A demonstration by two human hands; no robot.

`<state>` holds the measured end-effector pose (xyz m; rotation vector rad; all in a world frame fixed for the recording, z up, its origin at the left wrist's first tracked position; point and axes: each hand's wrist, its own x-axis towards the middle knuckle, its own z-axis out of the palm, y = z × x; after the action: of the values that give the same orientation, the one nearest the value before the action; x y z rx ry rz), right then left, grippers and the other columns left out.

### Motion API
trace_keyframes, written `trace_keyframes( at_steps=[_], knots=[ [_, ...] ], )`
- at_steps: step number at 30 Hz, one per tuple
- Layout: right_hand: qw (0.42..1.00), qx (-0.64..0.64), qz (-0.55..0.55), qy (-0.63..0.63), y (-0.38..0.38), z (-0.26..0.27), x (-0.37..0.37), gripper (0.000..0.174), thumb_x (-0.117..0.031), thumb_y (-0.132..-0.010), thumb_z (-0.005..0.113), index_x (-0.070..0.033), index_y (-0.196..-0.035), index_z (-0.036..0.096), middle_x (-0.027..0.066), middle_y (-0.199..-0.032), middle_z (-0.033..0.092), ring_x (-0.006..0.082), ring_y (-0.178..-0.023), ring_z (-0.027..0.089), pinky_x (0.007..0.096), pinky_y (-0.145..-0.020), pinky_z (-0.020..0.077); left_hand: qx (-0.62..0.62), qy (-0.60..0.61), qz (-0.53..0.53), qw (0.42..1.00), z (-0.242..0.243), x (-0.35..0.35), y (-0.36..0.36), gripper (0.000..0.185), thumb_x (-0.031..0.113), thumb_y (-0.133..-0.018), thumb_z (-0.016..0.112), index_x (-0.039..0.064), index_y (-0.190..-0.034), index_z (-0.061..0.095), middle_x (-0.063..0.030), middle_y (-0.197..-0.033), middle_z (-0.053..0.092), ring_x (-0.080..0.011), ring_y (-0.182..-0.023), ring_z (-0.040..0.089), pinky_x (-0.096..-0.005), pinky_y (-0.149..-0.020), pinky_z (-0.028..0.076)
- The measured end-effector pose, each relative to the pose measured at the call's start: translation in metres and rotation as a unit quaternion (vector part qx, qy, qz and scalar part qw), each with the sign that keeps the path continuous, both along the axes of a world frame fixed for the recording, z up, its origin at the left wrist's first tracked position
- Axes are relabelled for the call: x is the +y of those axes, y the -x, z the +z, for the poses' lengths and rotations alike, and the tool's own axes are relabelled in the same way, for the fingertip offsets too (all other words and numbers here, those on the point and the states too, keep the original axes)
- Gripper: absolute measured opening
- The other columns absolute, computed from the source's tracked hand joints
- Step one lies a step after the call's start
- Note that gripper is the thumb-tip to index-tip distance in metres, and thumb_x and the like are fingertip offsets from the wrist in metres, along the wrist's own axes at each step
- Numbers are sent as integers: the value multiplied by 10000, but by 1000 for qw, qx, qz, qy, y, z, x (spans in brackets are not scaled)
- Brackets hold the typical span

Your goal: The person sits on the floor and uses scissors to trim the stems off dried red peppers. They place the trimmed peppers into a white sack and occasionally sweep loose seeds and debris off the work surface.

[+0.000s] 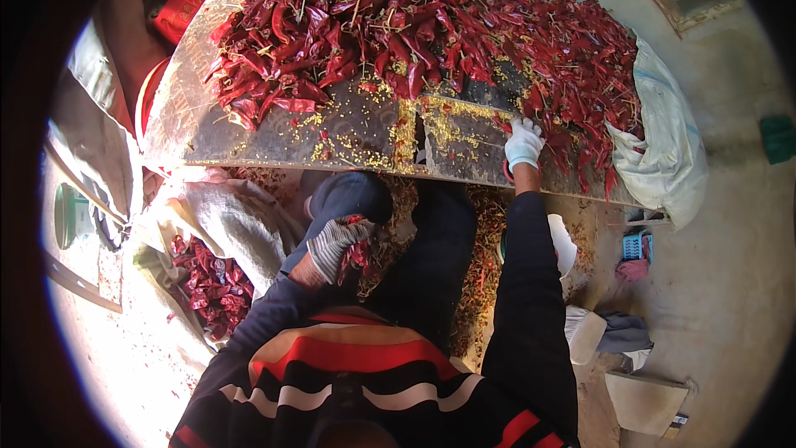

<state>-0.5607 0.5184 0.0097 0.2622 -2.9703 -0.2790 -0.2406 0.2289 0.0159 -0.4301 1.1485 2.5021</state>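
My left hand (336, 246), in a grey-striped glove, is closed around several dried red chili peppers (357, 259) above my lap. My right hand (524, 142), in a white glove, reaches to the wooden table (261, 148) at the near edge of a large heap of dried red chilies (398, 18). A bit of red pepper shows beside its fingertips, but whether the fingers grip it is hidden. A red band circles that wrist. Yellow seeds (457, 127) lie scattered over the boards between the heap and the front edge.
An open pale woven sack (205, 202) to my left holds loose chilies (217, 292). A white sack (668, 130) lies at the table's right end. Pepper scraps (482, 249) litter the floor under the table. A blue basket (635, 246) stands at the right.
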Motion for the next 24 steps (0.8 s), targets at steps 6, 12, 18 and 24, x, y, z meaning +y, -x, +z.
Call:
trace_keyframes(
  at_steps=[6,12,18,24],
  knots=[
    [852,37,47,521,-62,11,-29,230,-124,-853,673,27,-1014,607,157,-909,676,160,-777,603,317,-732,485,16,4,54,998,14,9,11,161,121,-886,649,0,-991,635,-38,-797,648,-112,-673,604,-237,-627,511],
    [777,-48,121,616,-204,31,-98,76,-1,-862,634,7,-867,559,-4,-732,557,79,-606,469,243,-564,414,44,252,33,966,9,21,25,268,174,-868,671,10,-1076,629,-54,-894,658,-101,-789,580,-250,-717,500],
    [862,-93,282,411,-281,40,-120,202,-26,-809,594,-4,-1007,554,172,-951,583,376,-829,590,441,-698,478,70,222,67,970,9,29,11,273,197,-876,677,22,-1081,628,-34,-910,661,-92,-796,572,-250,-714,494],
    [770,-210,212,563,-274,55,-104,107,-45,-854,646,7,-947,633,101,-896,641,189,-764,628,257,-683,491,106,299,-18,948,21,14,2,211,163,-876,655,11,-1022,643,-28,-839,671,-77,-747,604,-256,-666,516]
  ],
)
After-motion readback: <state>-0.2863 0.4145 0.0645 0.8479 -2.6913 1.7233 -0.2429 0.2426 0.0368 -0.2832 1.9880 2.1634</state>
